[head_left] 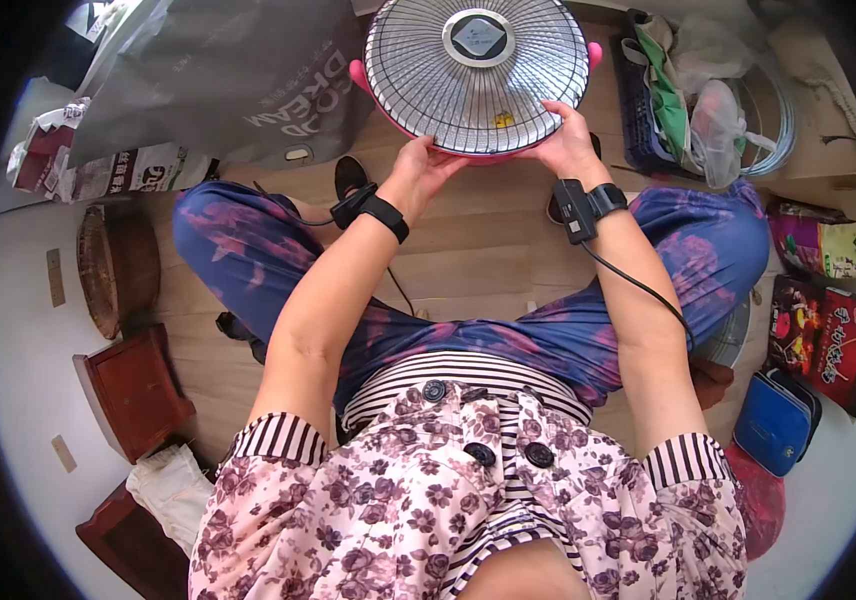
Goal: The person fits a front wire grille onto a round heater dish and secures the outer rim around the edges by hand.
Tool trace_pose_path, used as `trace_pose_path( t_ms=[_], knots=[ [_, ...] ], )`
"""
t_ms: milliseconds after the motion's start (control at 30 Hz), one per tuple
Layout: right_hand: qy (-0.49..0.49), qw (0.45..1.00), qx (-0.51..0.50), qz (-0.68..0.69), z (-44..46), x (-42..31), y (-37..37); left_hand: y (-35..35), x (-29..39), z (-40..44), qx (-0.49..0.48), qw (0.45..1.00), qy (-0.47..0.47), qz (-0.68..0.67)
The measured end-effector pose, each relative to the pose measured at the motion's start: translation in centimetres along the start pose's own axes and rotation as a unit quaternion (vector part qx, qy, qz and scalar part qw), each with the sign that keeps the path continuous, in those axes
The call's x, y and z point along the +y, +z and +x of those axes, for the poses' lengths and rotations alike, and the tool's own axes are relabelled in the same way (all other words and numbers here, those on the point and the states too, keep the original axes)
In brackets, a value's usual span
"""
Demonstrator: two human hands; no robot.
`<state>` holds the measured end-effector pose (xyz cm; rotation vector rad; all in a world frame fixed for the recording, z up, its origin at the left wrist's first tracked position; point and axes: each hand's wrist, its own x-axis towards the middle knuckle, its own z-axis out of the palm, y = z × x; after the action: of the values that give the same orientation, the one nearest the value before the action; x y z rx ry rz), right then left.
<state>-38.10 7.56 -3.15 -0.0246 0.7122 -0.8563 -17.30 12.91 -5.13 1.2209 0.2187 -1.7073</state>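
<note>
A round dish heater point(428, 75) with a silver reflector, a dark wire guard and a pink rim faces up at the top middle. My left hand point(426, 168) grips its near rim on the left side, thumb over the edge. On the right side of the same rim, my right hand point(570, 145) is closed with its thumb on the guard. Fingers of both hands are partly hidden under the heater. Its base is out of sight. Each wrist wears a black strap with a small cabled box.
A large grey bag point(218, 90) stands at the left. A dark basket point(643, 110) with plastic bags is at the right, beside a coil of wire point(773, 125). A red box point(833, 340) and blue case point(778, 422) lie lower right. Wooden stools point(138, 390) line the left wall.
</note>
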Motion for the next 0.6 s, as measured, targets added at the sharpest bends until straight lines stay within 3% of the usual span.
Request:
trace_pose_path(
  t_ms=[133, 267, 600],
  knots=[
    [-0.032, 0.999, 0.028, -0.02, -0.2, 0.0, 0.3, -0.8, 0.4, 0.8, -0.049, 0.997, 0.014, 0.062],
    [-0.034, 0.999, 0.032, -0.01, 0.5, 0.2, -0.5, -1.1, -0.3, 1.2, -0.011, 1.0, 0.012, -0.002],
    [-0.024, 0.998, 0.056, -0.029, -0.5, -0.1, 1.7, 0.9, 0.9, -1.8, -0.008, 0.998, 0.025, 0.052]
  ],
)
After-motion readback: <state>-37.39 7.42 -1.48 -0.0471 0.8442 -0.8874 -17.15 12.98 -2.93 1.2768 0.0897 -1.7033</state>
